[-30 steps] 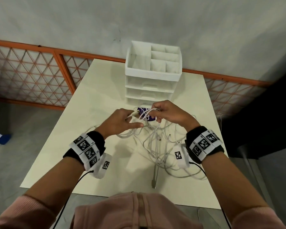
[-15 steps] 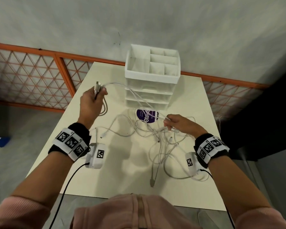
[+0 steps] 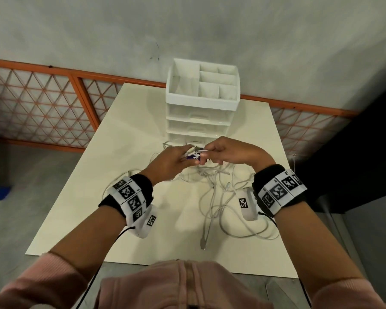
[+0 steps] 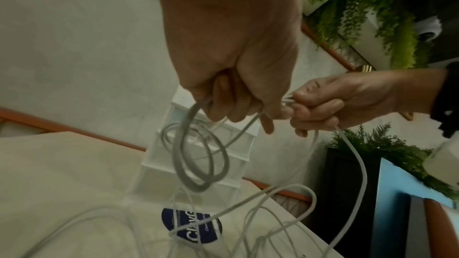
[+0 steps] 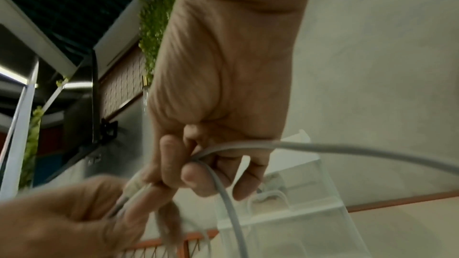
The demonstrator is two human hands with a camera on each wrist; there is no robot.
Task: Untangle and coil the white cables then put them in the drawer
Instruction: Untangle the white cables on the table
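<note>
A tangle of white cables (image 3: 218,197) lies on the cream table (image 3: 98,197) in front of the white drawer unit (image 3: 201,121). Both hands meet just above it, near the lowest drawer. My left hand (image 3: 172,162) grips a few hanging loops of white cable (image 4: 196,156) and a plug end. My right hand (image 3: 221,152) pinches the same cable (image 5: 223,193) close to the left fingers, and the strand runs down from it to the pile. All drawers look closed.
A round purple sticker (image 4: 191,225) lies on the table under the hands. An open organiser tray (image 3: 203,85) tops the drawer unit. An orange lattice fence (image 3: 36,103) runs behind the table, and a dark cabinet (image 3: 354,163) stands at the right.
My left hand, which was out to the far left pulling a cable taut, has come back to the middle beside the right hand. The cable now hangs in loops from it.
</note>
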